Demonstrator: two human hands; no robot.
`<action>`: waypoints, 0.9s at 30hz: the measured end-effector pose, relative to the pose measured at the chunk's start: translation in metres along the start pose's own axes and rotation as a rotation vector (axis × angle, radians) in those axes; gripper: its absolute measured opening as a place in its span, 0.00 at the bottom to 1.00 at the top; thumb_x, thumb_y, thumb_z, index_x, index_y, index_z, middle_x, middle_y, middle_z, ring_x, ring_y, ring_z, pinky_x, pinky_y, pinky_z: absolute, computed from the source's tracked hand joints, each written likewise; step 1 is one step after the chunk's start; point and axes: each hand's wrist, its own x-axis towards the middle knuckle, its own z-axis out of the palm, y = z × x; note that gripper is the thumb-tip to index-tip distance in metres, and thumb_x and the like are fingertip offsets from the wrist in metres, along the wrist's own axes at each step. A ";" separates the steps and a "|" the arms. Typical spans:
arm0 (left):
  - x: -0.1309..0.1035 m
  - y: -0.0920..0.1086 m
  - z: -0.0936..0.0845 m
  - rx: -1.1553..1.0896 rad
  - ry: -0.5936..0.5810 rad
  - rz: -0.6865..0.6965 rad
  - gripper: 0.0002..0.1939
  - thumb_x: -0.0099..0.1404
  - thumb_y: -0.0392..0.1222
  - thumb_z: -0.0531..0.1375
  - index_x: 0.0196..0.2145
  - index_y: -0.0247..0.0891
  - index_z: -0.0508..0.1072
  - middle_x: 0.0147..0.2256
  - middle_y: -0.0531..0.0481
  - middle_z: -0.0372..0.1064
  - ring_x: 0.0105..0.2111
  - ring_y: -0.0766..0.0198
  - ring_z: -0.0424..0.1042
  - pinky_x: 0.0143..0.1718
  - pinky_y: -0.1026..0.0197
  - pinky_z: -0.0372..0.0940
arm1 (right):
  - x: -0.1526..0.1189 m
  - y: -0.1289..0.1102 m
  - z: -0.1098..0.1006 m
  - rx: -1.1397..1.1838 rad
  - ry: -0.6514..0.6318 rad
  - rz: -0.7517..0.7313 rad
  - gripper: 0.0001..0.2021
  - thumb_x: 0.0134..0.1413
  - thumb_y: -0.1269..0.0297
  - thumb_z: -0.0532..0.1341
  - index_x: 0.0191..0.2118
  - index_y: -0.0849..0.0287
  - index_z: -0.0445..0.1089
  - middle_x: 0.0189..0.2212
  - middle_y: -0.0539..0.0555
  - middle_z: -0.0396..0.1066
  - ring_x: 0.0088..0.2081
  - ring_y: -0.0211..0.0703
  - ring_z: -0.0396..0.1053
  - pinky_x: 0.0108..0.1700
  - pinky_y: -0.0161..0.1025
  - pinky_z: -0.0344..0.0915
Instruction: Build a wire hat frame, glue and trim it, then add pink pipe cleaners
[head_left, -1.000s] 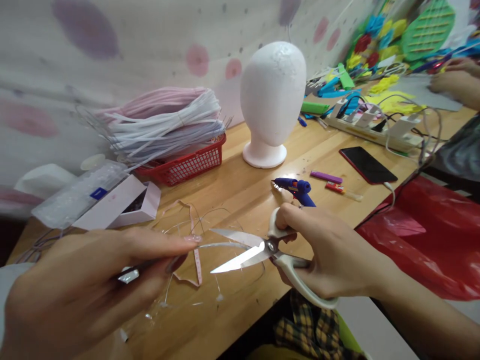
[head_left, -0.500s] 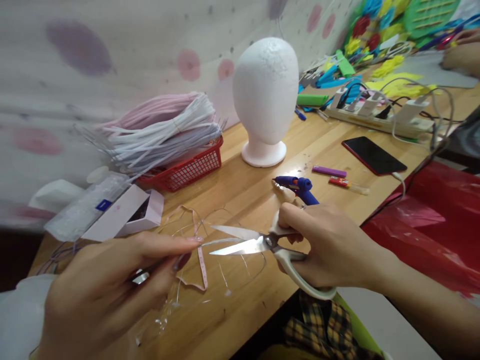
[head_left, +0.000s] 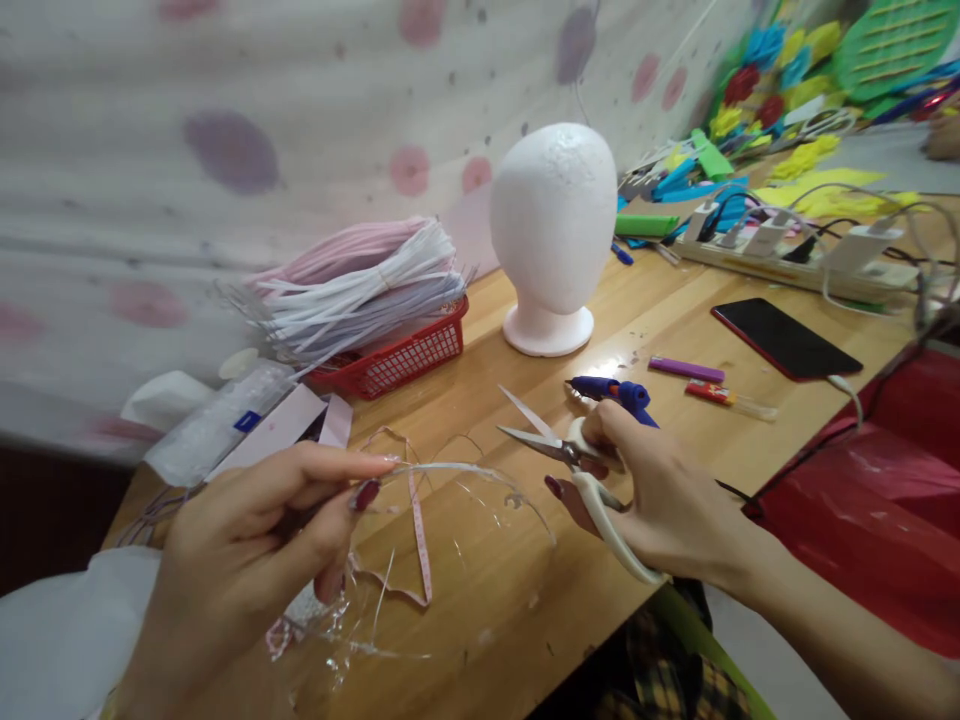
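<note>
My left hand point(head_left: 247, 550) is closed in a pinch on a thin, whitish, see-through strand point(head_left: 450, 467), which curves away to the right. Below that hand hang clear, shiny bits point(head_left: 337, 630) whose kind I cannot make out. White-handled scissors point(head_left: 611, 530) are in my right hand point(head_left: 664, 490), its fingers through the loops. Their blades stand apart, pointing up and left, above and clear of the strand. A pink measuring tape point(head_left: 421, 545) lies on the table behind the strand. Just beyond my right hand rests a blue hot glue gun point(head_left: 615, 388).
A white foam head point(head_left: 555, 220) stands at the back beside a red basket point(head_left: 412, 360) of pipe cleaners. To the right are a purple stick point(head_left: 686, 369), a red lighter point(head_left: 709, 392), a phone point(head_left: 787, 338) and a power strip point(head_left: 795, 270). An opened box point(head_left: 266, 430) lies left.
The scissors have moved off the strand, up and to the right, and their blades now point more upward. The strand's free end shows, curving right. The camera view has shifted left.
</note>
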 end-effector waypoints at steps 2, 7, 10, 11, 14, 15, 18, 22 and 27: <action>0.001 0.001 0.006 -0.064 0.113 -0.003 0.06 0.62 0.40 0.62 0.34 0.51 0.79 0.13 0.61 0.63 0.12 0.72 0.58 0.14 0.69 0.50 | -0.003 0.003 0.004 0.114 -0.016 0.076 0.14 0.54 0.62 0.64 0.31 0.53 0.55 0.26 0.46 0.61 0.27 0.37 0.59 0.28 0.36 0.60; 0.004 0.007 0.006 -0.151 0.000 -0.104 0.06 0.63 0.44 0.61 0.36 0.48 0.78 0.13 0.63 0.61 0.11 0.73 0.59 0.14 0.71 0.52 | -0.009 -0.002 0.010 0.628 0.022 0.242 0.11 0.57 0.57 0.65 0.34 0.54 0.62 0.28 0.47 0.65 0.28 0.38 0.65 0.28 0.36 0.66; 0.004 0.013 0.006 -0.175 -0.016 -0.202 0.09 0.64 0.48 0.60 0.39 0.44 0.76 0.12 0.64 0.58 0.11 0.75 0.57 0.15 0.72 0.52 | -0.008 -0.011 0.015 0.814 0.020 0.322 0.13 0.52 0.59 0.70 0.38 0.53 0.66 0.34 0.50 0.73 0.33 0.41 0.73 0.33 0.37 0.72; 0.004 0.013 0.006 -0.183 -0.032 -0.231 0.10 0.65 0.49 0.59 0.40 0.44 0.75 0.12 0.64 0.58 0.11 0.75 0.56 0.15 0.72 0.52 | -0.007 -0.014 0.018 0.844 0.012 0.333 0.14 0.50 0.60 0.71 0.38 0.53 0.66 0.36 0.51 0.74 0.34 0.41 0.74 0.34 0.38 0.73; 0.002 0.011 0.006 -0.233 -0.107 -0.283 0.14 0.66 0.54 0.59 0.42 0.43 0.74 0.12 0.63 0.57 0.10 0.74 0.57 0.13 0.72 0.51 | -0.003 -0.022 0.021 0.886 0.013 0.321 0.17 0.47 0.62 0.73 0.33 0.54 0.61 0.30 0.48 0.74 0.29 0.39 0.72 0.29 0.35 0.70; 0.002 0.009 0.007 -0.251 -0.135 -0.276 0.16 0.65 0.56 0.60 0.42 0.43 0.74 0.12 0.62 0.58 0.10 0.74 0.56 0.12 0.72 0.50 | -0.002 -0.024 0.020 0.866 0.016 0.304 0.18 0.47 0.63 0.72 0.31 0.53 0.59 0.28 0.47 0.72 0.27 0.38 0.70 0.26 0.34 0.68; 0.000 0.007 0.008 -0.285 -0.194 -0.259 0.18 0.65 0.59 0.59 0.44 0.44 0.72 0.13 0.63 0.57 0.10 0.74 0.54 0.11 0.72 0.48 | 0.001 -0.023 0.012 0.604 0.020 0.202 0.17 0.48 0.64 0.69 0.30 0.53 0.57 0.24 0.45 0.64 0.25 0.37 0.63 0.25 0.35 0.64; -0.002 0.011 0.011 -0.330 -0.191 -0.296 0.17 0.64 0.59 0.59 0.42 0.45 0.68 0.15 0.64 0.55 0.10 0.75 0.53 0.12 0.72 0.47 | 0.005 -0.020 -0.002 0.091 -0.047 -0.038 0.13 0.47 0.69 0.63 0.35 0.53 0.57 0.31 0.49 0.63 0.31 0.41 0.62 0.32 0.39 0.63; -0.009 0.016 0.016 -0.249 -0.202 -0.229 0.17 0.66 0.61 0.55 0.37 0.45 0.69 0.12 0.62 0.56 0.12 0.71 0.56 0.12 0.70 0.47 | 0.011 -0.030 -0.009 -0.265 -0.042 -0.245 0.13 0.45 0.74 0.57 0.39 0.56 0.57 0.32 0.53 0.65 0.34 0.46 0.65 0.34 0.41 0.63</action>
